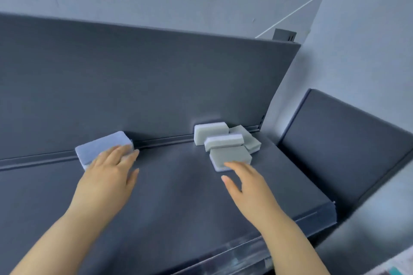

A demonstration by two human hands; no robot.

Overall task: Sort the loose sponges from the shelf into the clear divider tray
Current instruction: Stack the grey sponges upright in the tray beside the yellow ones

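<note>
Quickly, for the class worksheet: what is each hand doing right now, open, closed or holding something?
Left hand: open, fingers resting on the blue-topped sponge, no grip yet.
Right hand: open, fingertips at the nearest grey sponge, holding nothing.

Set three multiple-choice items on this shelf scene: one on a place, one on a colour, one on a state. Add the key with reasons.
1. Where on the shelf does the lone sponge lie?
A. At the front edge.
B. Left of the sponge pile, against the back panel.
C. At the far right end.

2. What colour is the lone sponge's top face?
A. Red.
B. Yellow.
C. Pale blue.

3. How is the right hand?
A. Open, fingers stretched toward the pile's front sponge.
B. Closed in a fist.
C. Gripping a lifted sponge.

Key:
1 B: it sits by the back panel, under the fingers of the left hand, apart from the pile.
2 C: its top shows pale blue.
3 A: its fingers are straight and spread, and it holds nothing.
</note>
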